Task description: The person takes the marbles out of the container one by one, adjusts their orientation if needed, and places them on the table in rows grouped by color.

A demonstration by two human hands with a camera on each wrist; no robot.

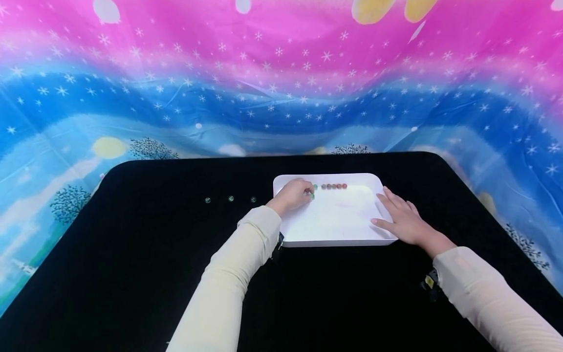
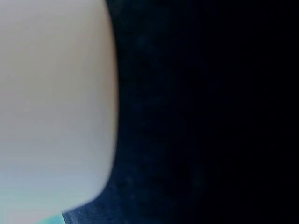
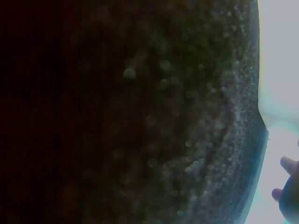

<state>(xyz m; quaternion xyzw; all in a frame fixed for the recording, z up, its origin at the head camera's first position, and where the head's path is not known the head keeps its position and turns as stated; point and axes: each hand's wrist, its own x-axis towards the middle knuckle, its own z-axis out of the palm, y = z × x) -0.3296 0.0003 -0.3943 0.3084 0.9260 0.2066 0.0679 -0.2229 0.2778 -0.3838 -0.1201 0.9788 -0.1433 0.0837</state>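
Observation:
A white shallow tray (image 1: 334, 220) lies on the black table. Along its far side runs a row of several small reddish round pieces (image 1: 334, 186), like glass marbles or beads. Left of that row sits a green piece (image 1: 315, 187). My left hand (image 1: 293, 194) is over the tray's left part and pinches another small green piece (image 1: 312, 196) between thumb and fingers. At the tray's right rim rests my right hand (image 1: 403, 219), its fingers extended and the thumb over the edge. In the right wrist view only some fingertips (image 3: 288, 164) show.
Three small round greenish pieces stand apart on the table left of the tray: a left one (image 1: 208, 200), a middle one (image 1: 230, 198) and a right one (image 1: 253, 199). A patterned pink and blue cloth (image 1: 281, 88) hangs behind the table (image 1: 132, 254).

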